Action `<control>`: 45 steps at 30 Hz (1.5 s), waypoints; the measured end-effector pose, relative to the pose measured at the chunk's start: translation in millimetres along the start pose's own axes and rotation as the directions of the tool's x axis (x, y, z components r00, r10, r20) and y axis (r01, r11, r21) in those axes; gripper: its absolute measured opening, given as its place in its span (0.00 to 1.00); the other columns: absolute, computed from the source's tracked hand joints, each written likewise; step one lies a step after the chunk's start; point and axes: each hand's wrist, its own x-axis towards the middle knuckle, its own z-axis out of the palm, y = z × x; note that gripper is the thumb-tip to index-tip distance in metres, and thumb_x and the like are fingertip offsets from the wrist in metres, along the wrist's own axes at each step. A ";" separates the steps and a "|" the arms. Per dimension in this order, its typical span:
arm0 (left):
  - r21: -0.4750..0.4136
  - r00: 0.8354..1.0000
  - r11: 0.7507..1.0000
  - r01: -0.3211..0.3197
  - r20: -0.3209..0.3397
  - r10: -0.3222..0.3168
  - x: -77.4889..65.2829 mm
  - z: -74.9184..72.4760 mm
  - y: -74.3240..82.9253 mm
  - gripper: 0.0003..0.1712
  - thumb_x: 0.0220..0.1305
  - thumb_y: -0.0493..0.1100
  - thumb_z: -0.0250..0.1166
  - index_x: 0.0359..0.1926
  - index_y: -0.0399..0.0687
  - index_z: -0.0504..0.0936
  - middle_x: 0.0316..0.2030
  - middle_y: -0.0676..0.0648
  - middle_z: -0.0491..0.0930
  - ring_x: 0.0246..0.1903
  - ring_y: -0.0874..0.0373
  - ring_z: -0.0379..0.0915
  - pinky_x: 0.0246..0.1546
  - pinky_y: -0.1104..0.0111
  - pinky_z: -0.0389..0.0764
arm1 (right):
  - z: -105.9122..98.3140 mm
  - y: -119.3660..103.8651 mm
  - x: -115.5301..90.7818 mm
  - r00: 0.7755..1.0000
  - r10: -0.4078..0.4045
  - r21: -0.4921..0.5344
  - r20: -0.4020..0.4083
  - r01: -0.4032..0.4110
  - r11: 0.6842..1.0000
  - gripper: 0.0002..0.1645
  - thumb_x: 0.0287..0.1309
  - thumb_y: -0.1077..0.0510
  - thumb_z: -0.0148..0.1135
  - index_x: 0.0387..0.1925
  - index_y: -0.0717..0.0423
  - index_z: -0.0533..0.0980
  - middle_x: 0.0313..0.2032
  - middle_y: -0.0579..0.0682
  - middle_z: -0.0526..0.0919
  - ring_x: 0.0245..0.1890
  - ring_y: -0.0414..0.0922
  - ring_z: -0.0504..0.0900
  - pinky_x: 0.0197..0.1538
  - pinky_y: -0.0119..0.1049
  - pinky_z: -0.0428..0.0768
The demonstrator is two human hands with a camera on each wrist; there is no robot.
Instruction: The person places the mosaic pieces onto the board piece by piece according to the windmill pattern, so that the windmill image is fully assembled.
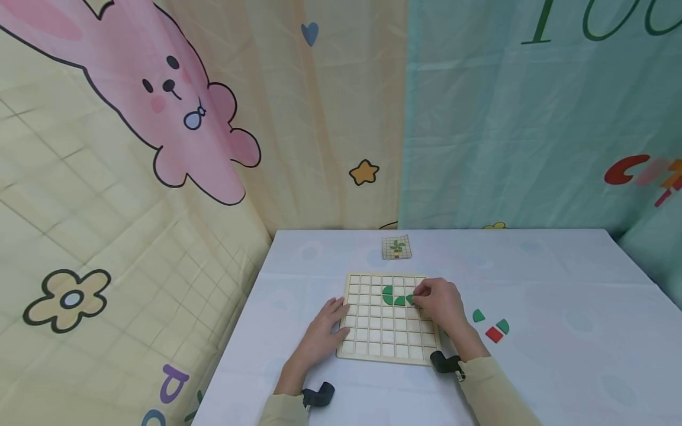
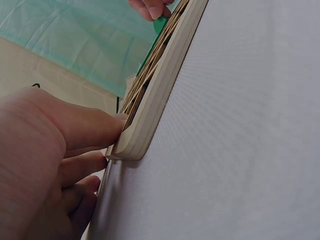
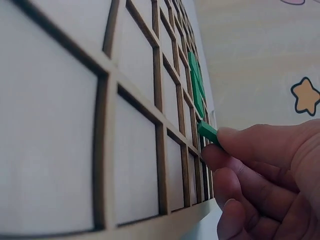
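A wooden grid board [image 1: 373, 346] lies on the white-covered table. My right hand [image 1: 441, 300] pinches a green quarter-circle piece [image 3: 208, 131] between thumb and index finger, tilted at the board's upper right cells. Several green pieces [image 1: 388, 300] sit in cells just left of it. At the board's left edge rests my left hand [image 1: 322, 332], fingers spread along the frame; in the left wrist view its thumb [image 2: 95, 125] touches the frame's corner.
Right of the board lie two loose green quarter pieces [image 1: 478, 315] and a red square [image 1: 494, 335]. Behind the board is a small pattern card [image 1: 396, 247] with a green, yellow and red design. Printed curtains [image 1: 330, 118] hang beyond the table.
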 end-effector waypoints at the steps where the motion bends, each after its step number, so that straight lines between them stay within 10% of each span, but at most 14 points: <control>1: 0.001 1.000 1.000 0.000 0.000 0.000 0.0 -0.2 0.1 0.31 0.69 0.42 0.63 0.71 0.42 0.70 0.75 0.46 0.59 0.77 0.47 0.43 0.73 0.46 0.53 | 0.1 -0.1 -0.1 1.000 -0.001 0.004 0.004 0.001 1.000 0.03 0.57 0.59 0.74 0.30 0.51 0.84 0.25 0.44 0.81 0.28 0.44 0.77 0.31 0.39 0.77; 45: -0.008 1.000 1.000 -0.001 0.008 0.002 -0.5 -0.7 -0.8 0.31 0.71 0.42 0.63 0.72 0.42 0.69 0.76 0.45 0.58 0.77 0.47 0.42 0.73 0.46 0.53 | -39.4 13.3 -11.6 0.999 -0.006 -0.034 0.039 0.007 0.999 0.14 0.59 0.58 0.71 0.47 0.55 0.84 0.37 0.48 0.84 0.37 0.47 0.79 0.40 0.43 0.82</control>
